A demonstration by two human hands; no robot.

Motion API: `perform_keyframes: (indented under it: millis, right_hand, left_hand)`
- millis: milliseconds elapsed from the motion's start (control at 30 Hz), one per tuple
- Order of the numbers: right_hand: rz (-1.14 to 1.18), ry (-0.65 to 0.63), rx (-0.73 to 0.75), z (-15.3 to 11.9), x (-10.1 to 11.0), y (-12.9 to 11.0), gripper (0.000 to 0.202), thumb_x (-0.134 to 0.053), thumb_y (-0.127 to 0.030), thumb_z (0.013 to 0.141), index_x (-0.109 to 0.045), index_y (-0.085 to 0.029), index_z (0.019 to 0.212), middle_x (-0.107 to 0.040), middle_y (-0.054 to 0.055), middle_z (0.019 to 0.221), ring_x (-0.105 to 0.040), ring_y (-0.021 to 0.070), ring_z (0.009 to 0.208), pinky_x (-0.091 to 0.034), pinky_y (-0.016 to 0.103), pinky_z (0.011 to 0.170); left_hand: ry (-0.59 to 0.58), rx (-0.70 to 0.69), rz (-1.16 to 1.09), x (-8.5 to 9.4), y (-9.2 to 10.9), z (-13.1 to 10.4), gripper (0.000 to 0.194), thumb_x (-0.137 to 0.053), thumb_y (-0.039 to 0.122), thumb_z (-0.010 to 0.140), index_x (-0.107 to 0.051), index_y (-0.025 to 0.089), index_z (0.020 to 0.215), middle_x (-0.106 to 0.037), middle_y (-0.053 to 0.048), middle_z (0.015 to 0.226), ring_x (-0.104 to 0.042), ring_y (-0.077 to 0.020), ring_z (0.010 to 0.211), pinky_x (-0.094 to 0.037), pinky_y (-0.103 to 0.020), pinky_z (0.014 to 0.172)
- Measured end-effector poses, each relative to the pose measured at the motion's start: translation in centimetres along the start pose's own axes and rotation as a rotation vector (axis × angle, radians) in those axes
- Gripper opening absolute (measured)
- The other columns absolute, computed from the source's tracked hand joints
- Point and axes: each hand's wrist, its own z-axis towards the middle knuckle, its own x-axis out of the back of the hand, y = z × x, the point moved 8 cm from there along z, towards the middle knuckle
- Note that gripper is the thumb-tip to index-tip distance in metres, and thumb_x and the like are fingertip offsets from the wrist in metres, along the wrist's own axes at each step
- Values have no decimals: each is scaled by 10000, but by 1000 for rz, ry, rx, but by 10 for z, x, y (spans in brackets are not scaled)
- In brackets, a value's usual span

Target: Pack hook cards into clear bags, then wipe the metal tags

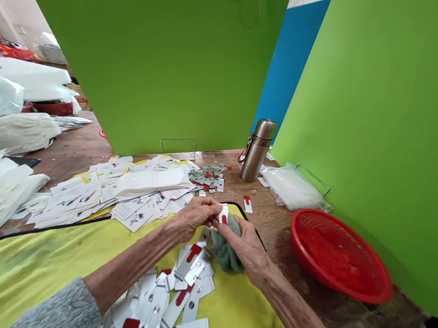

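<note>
My left hand (196,217) pinches one end of a small silver metal plate (224,213) with a red patch on it. From the other side my right hand (248,244) has its fingers closed round a bunched green cloth (228,258), and its thumb lies close by the plate's lower end. Just below both hands is a loose heap of flat metal plates (195,271), several with red T-shaped pieces on them. The heap rests on a yellow towel (64,257) with a dark edge.
A red plastic basket (296,245) with red pieces inside stands at right. Behind my hands are a steel flask (257,155), a small plate pile (209,177), a lone plate (248,206), a plastic bag (294,188) and printed papers (78,193). Green panels (167,64) rise behind.
</note>
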Motion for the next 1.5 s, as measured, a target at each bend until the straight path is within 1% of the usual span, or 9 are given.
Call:
perform_keyframes:
  millis: [133,267,367,567,767,1033,1200,1400,1500]
  right_hand:
    - [63,-211,-108,-19,-8,11,451,-648,-594,740,-556,-152,732,-354,-64,587,-315,62,504,-307,180,438]
    - [56,-224,-196,-30,5,27,491,-676,-625,690,-467,-180,699,-355,-71,603,-359,58,497,-386,173,438]
    - [66,-236,-219,-30,5,36,483,-667,-624,695,-453,-191,711,-373,-69,608,-401,66,492,-425,189,455]
    - [-153,-245,-124,-27,5,30,401,-590,-540,787,-443,-186,669,-385,-48,606,-383,83,535,-338,187,463]
    - [-233,-242,-103,-26,4,26,352,-556,-468,814,-429,-185,649,-391,-43,598,-368,95,562,-305,212,492]
    - [-166,-333,-69,-36,17,14,103,-561,-246,777,-562,-179,856,-572,-25,743,-540,118,659,-440,216,599]
    - [-555,142,167,-13,64,-32,201,-485,-289,859,-593,-186,994,-648,36,864,-602,188,783,-487,321,749]
    - [-1111,189,411,-9,17,-43,368,-413,-185,900,-574,-161,1229,-631,146,1131,-549,270,1036,-459,410,892]
    - [-1051,107,415,-22,12,-30,337,-419,-154,862,-640,-174,1115,-660,133,1048,-573,266,970,-482,384,802]
  left_hand:
    - [-58,53,96,21,-8,-18,205,-701,275,646,-562,135,590,-543,40,487,-440,-51,433,-335,-190,480]
    - [-80,-19,720,34,3,-19,288,-652,421,710,-658,140,768,-623,9,604,-537,-116,490,-363,-234,498]
    - [-38,-297,1056,-1,27,5,308,-491,392,851,-680,151,889,-684,-45,808,-627,-173,725,-449,-260,645]
    - [53,-400,1142,-78,27,68,382,-567,260,834,-560,123,1190,-451,-194,1354,-465,-333,1218,-361,-449,995]
    - [46,-378,1043,-85,21,88,331,-681,200,717,-599,134,1031,-512,-162,1276,-462,-319,1209,-371,-425,996]
    - [45,-193,584,-43,22,82,97,-519,158,799,-614,142,787,-634,2,632,-593,-102,571,-433,-204,547]
    - [-20,-72,347,-19,15,50,149,-579,162,748,-589,144,600,-640,-1,544,-564,-74,454,-371,-179,464]
    - [-34,-31,150,-18,12,27,197,-613,108,690,-553,147,506,-564,38,439,-499,-49,398,-357,-162,438]
    - [27,-18,92,-4,14,22,176,-603,114,712,-580,140,540,-595,26,465,-522,-47,425,-361,-151,446]
